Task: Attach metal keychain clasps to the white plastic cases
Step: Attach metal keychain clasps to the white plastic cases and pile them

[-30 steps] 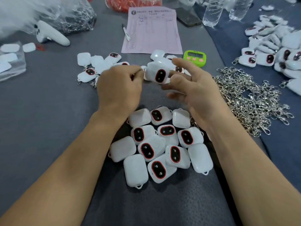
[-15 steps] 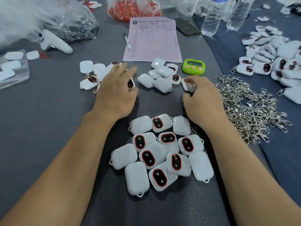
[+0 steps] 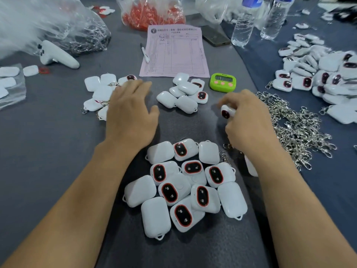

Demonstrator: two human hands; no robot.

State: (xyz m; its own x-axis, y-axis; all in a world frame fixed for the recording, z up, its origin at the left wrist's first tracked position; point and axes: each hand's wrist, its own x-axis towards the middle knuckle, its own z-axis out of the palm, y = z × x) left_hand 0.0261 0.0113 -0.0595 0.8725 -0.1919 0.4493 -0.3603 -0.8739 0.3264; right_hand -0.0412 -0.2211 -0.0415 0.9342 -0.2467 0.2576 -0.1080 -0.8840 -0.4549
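White plastic case (image 3: pixel 228 111), red-ringed dark button showing, is pinched in the curled fingers (image 3: pixel 238 99) of the R hand (image 3: pixel 249 120). Can't tell if a clasp is on it yet. R hand's outer edge is just beside the heap of metal clasps (image 3: pixel 295 128), w/ a few loose ones by the wrist.

L hand (image 3: pixel 131 113) holds nothing: fingers (image 3: pixel 135 89) straight & slightly spread, palm down, tips over the left cluster of cases (image 3: pixel 96 93), some w/ clasps on.

Btwn the hands, farther off, sits a small group of cases (image 3: pixel 183 94). Btwn the forearms lies the main pile of cases (image 3: pixel 185 188) on the grey table (image 3: pixel 48 151), approx half button-up, rest blank side up.

Beyond: green timer (image 3: pixel 222 82), pink form (image 3: pixel 174 53) w/ pen (image 3: pixel 145 53) at its left edge, phone (image 3: pixel 214 36), two water bottles (image 3: pixel 243 22). Far R, another big pile of cases (image 3: pixel 324 74). Far L, white controller (image 3: pixel 56 56) beside clear bags (image 3: pixel 38 22). Bag of red parts (image 3: pixel 152 12) at top.
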